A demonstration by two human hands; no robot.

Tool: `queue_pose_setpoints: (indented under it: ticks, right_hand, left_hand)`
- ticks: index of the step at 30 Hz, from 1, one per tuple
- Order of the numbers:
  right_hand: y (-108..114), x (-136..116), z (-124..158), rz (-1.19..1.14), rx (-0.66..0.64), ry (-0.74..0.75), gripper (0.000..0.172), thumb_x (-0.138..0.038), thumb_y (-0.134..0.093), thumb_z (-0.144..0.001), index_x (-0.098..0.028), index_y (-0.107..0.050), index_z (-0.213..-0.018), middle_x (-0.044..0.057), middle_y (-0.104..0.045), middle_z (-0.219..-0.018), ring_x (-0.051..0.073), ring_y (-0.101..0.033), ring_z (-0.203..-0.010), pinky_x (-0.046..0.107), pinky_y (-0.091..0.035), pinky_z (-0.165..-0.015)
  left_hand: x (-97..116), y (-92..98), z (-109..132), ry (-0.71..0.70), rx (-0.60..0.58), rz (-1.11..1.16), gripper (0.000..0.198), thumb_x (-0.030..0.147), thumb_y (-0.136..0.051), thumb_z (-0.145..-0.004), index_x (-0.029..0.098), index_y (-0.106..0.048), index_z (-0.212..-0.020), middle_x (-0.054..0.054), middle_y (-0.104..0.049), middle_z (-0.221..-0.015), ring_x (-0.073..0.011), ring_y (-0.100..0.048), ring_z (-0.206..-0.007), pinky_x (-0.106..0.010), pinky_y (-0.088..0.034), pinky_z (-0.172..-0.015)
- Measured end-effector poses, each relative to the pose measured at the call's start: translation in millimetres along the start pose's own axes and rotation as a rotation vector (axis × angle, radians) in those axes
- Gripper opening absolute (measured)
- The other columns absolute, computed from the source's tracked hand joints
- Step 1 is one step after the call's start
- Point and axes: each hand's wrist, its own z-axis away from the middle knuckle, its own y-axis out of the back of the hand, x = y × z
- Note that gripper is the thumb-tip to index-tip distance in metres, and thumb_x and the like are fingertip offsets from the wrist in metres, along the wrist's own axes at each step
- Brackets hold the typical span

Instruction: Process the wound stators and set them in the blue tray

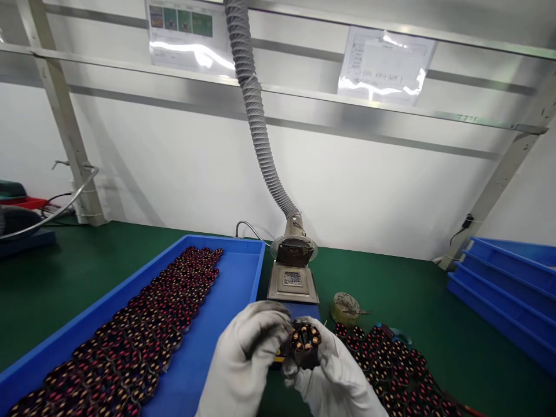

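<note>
A small, dark, round motor stator [306, 346], with copper-coloured coil ends around its top, is held between the fingers of my right hand [332, 370]. My left hand [245, 350] is beside it, fingers pinched together at the stator's left side; whatever they hold is hidden. Both hands wear white gloves with dark-stained fingertips. Just beyond the hands stands a metal box-like device [293, 282] with a patterned square on top, partly covered by my hands. To the right, more stators [391, 368] lie in a group on the green tabletop.
At left, a blue tray [237, 260] holds many stators in packed rows. A grey flexible duct [256, 110] comes down to a round hood [294, 249] behind the device. A small round tub [345, 308] stands right of it. Stacked blue trays [504, 295] are far right.
</note>
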Motion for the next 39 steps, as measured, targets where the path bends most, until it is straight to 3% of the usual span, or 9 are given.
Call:
queue_pose_setpoints:
  ticks: [3,7,10,14,20,26,30,34,39]
  right_hand:
    - [-4,-1,6,-0.039,-0.023,-0.031,0.039,-0.041,-0.071,-0.067,-0.019,-0.064,-0.098,0.007,-0.069,-0.088,0.017,-0.065,-0.073,0.032,-0.052,-0.068]
    - [0,2,8,-0.056,0.001,0.001,0.03,-0.04,-0.065,-0.073,-0.021,-0.065,-0.096,0.007,-0.068,-0.102,0.021,-0.064,-0.089,0.036,-0.051,-0.078]
    - [10,5,2,-0.038,0.015,0.017,0.023,-0.033,-0.068,-0.07,-0.023,-0.067,-0.09,0.003,-0.07,-0.098,0.019,-0.063,-0.092,0.033,-0.051,-0.081]
    - [27,9,-16,-0.008,0.003,-0.028,0.01,-0.027,-0.067,-0.071,-0.021,-0.068,-0.079,0.0,-0.072,-0.079,0.015,-0.066,-0.081,0.03,-0.052,-0.078]
    - [48,10,-25,0.101,-0.005,-0.021,0.012,-0.028,-0.06,-0.078,-0.018,-0.068,-0.078,-0.004,-0.072,-0.075,0.009,-0.066,-0.078,0.026,-0.048,-0.081]
    - [41,12,-23,0.111,0.016,0.012,0.013,-0.032,-0.063,-0.076,-0.02,-0.068,-0.077,-0.002,-0.073,-0.074,0.013,-0.067,-0.08,0.03,-0.051,-0.08]
    - [22,14,-17,0.108,0.05,0.075,0.023,-0.031,-0.076,-0.061,-0.021,-0.07,-0.081,0.004,-0.073,-0.078,0.021,-0.066,-0.085,0.036,-0.051,-0.081]
    - [5,13,-4,0.045,0.016,0.032,0.039,-0.043,-0.074,-0.062,-0.021,-0.067,-0.093,0.008,-0.072,-0.081,0.026,-0.066,-0.083,0.043,-0.052,-0.076]
    - [10,8,-7,0.048,-0.011,0.048,0.027,-0.043,-0.071,-0.066,-0.024,-0.069,-0.085,0.003,-0.071,-0.082,0.022,-0.065,-0.086,0.039,-0.051,-0.079]
  left_hand:
    - [4,5.3,1,0.141,0.123,0.033,0.015,0.022,-0.055,-0.083,0.033,-0.064,-0.089,0.006,-0.066,-0.095,-0.0137,-0.062,-0.086,-0.019,-0.05,-0.077]
    - [8,3.6,-1,0.11,-0.218,-0.108,0.056,0.022,-0.076,-0.061,0.039,-0.057,-0.11,0.004,-0.059,-0.116,-0.0208,-0.054,-0.106,-0.026,-0.045,-0.09]
    - [7,-5.9,-1,-0.005,-0.258,-0.08,0.048,0.02,-0.073,-0.066,0.036,-0.058,-0.109,0.002,-0.062,-0.111,-0.0197,-0.057,-0.1,-0.028,-0.046,-0.088]
    - [3,-16.6,-2,-0.131,-0.114,0.121,0.015,0.021,-0.063,-0.078,0.029,-0.066,-0.09,0.001,-0.069,-0.088,-0.0162,-0.062,-0.084,-0.023,-0.05,-0.079]
    - [4,-5.6,0,0.283,0.262,0.355,0.008,0.02,-0.062,-0.078,0.024,-0.068,-0.073,0.001,-0.069,-0.078,-0.0164,-0.065,-0.072,-0.02,-0.053,-0.068]
    - [12,-11.3,-4,0.319,-0.186,0.274,0.031,0.016,-0.073,-0.061,0.03,-0.07,-0.088,0.0,-0.067,-0.096,-0.0202,-0.061,-0.09,-0.023,-0.05,-0.077]
    - [14,-22.1,2,0.316,0.03,0.437,0.01,0.016,-0.068,-0.07,0.025,-0.069,-0.065,0.0,-0.068,-0.073,-0.0173,-0.063,-0.071,-0.022,-0.052,-0.068]
    - [13,-6.3,-1,0.429,0.263,0.376,0.003,0.026,-0.069,-0.073,0.023,-0.07,-0.072,-0.002,-0.07,-0.081,-0.0177,-0.064,-0.078,-0.02,-0.051,-0.073]
    - [14,-7.3,-6,0.444,-0.146,0.384,0.026,0.019,-0.076,-0.06,0.024,-0.071,-0.085,-0.004,-0.067,-0.098,-0.0218,-0.062,-0.089,-0.022,-0.052,-0.074]
